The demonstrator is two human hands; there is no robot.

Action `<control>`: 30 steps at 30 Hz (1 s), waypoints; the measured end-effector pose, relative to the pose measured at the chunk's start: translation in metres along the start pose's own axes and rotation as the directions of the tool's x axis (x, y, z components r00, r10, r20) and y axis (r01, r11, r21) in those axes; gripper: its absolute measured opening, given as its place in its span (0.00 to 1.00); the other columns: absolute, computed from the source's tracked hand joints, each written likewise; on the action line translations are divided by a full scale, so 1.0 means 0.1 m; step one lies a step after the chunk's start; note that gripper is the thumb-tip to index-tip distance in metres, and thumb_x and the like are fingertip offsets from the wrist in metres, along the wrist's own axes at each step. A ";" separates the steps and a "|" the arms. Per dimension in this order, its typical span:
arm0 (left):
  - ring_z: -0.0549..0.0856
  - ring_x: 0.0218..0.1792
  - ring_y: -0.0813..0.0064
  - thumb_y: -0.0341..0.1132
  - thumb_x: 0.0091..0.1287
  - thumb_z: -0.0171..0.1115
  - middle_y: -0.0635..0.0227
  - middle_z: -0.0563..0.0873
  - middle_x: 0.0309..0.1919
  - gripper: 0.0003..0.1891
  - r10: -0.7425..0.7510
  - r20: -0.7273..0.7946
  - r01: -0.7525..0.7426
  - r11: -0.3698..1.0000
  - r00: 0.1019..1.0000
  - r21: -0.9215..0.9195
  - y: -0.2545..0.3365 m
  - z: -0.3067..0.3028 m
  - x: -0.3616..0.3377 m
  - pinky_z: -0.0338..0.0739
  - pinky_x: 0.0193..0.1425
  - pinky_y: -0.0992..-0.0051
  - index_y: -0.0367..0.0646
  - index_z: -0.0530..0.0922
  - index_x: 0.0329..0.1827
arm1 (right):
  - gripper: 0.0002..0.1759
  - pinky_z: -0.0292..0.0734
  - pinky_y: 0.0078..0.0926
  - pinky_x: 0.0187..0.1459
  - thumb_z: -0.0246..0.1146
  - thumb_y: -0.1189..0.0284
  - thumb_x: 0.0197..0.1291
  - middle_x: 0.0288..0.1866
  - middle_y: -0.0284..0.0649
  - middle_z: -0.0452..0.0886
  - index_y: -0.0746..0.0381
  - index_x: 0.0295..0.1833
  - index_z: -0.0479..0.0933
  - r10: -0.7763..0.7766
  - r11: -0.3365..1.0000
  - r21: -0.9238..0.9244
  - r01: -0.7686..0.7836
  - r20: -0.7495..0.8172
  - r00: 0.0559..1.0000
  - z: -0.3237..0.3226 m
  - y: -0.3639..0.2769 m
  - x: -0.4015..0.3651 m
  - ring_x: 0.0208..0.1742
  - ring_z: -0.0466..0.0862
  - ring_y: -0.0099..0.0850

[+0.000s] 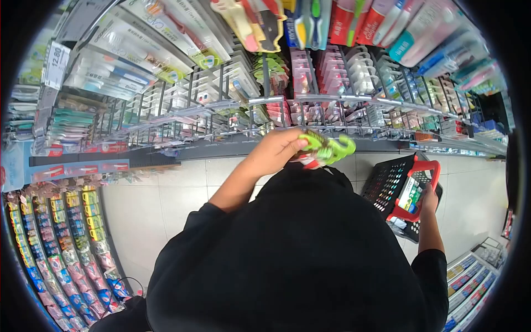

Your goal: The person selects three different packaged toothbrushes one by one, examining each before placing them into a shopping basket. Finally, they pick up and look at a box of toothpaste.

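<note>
My left hand is closed on a green package with dark, white and red parts, held in front of my chest near the shelf edge; its print is blurred. Lower right, the fingers of my right hand are wrapped round the red handle of a black shopping basket, which hangs tilted beside me. A green and white package shows inside the basket.
Ahead, hooks carry many toothbrush packages above a clear shelf rail. A price tag reads 12.80. Shelves of small colourful packs stand at left, and a rack at lower right. Tiled floor lies below.
</note>
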State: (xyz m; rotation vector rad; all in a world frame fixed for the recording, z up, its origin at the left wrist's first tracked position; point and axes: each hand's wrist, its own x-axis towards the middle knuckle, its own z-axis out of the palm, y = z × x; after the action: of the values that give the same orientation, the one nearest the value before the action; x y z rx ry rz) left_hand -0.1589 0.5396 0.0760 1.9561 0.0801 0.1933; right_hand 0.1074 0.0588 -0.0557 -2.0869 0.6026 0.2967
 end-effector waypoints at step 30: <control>0.78 0.35 0.81 0.46 0.72 0.49 0.67 0.82 0.36 0.19 -0.336 -0.561 -0.167 0.730 0.756 -0.663 -1.49 -0.19 0.36 0.73 0.43 0.77 0.36 0.76 0.47 | 0.22 0.60 0.21 0.11 0.61 0.53 0.56 0.14 0.33 0.65 0.64 0.37 0.72 -0.153 0.988 -0.034 0.150 -0.081 0.985 0.09 0.08 -0.20 0.09 0.65 0.24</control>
State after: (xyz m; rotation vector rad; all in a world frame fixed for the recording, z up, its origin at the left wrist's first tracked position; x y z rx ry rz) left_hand -0.1221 0.6195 -0.0503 1.0470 0.5018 0.7410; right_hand 0.0860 0.0688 -0.0576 -2.1667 0.4874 0.1322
